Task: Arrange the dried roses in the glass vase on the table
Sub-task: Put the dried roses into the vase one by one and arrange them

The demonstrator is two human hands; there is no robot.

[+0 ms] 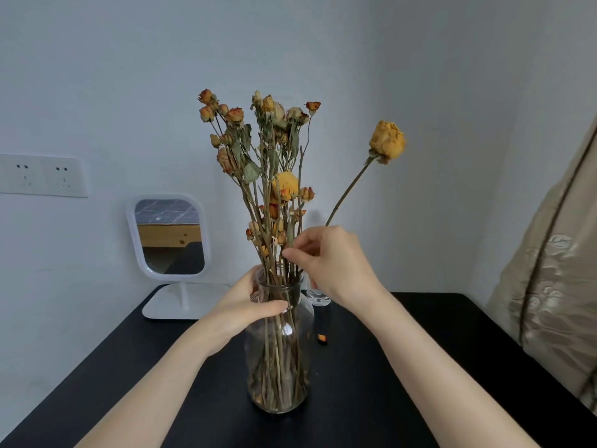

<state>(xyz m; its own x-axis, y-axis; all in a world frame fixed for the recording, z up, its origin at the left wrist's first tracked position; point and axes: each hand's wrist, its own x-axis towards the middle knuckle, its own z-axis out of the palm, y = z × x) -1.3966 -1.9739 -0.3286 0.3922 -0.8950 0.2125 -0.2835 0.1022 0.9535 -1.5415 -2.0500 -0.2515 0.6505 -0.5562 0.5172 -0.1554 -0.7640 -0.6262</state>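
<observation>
While my left hand (248, 305) grips the vase (279, 357) neck in the middle of the tabletop (420, 350), my right hand (332, 260) pinches a rose (387, 143) low on its stem, just above the mouth; the stem slants up and right, off the bunch (268, 140).

The glass vase (279, 350) is clear and glossy, with bright glints on its shoulder. The dried roses (258, 140) look papery and matt, and their stems are woody. The single rose (387, 142) has the same dull, crinkled petals. The table (403, 367) is smooth matt black. The mirror (169, 236) has a glossy white plastic frame. The beige cloth (555, 286) has a satin sheen.
</observation>
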